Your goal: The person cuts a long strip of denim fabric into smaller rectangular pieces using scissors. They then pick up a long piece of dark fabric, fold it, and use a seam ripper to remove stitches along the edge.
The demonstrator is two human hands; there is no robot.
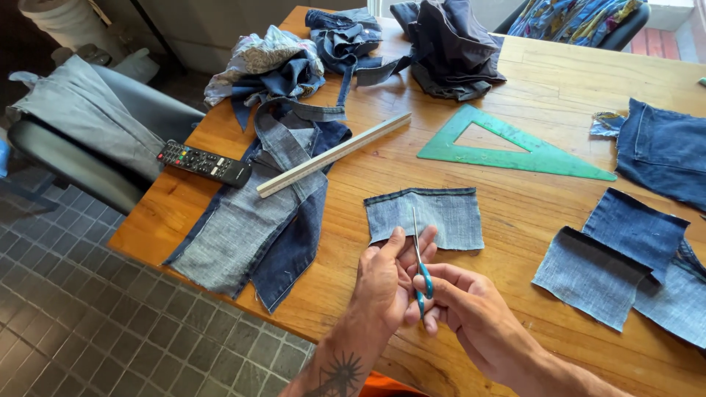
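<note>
Both my hands meet over the near edge of a wooden table. My right hand holds a pair of small scissors by their teal handles, blades closed and pointing away from me. My left hand rests against the scissors, thumb and fingers touching the blades near the handles. Just beyond the blade tips lies a light blue rectangular denim piece, flat on the table and apart from both hands.
A green set square and a pale long ruler lie farther back. Cut denim squares sit at right, a long denim strip at left, fabric heaps behind. A black remote lies near the left edge, beside a chair.
</note>
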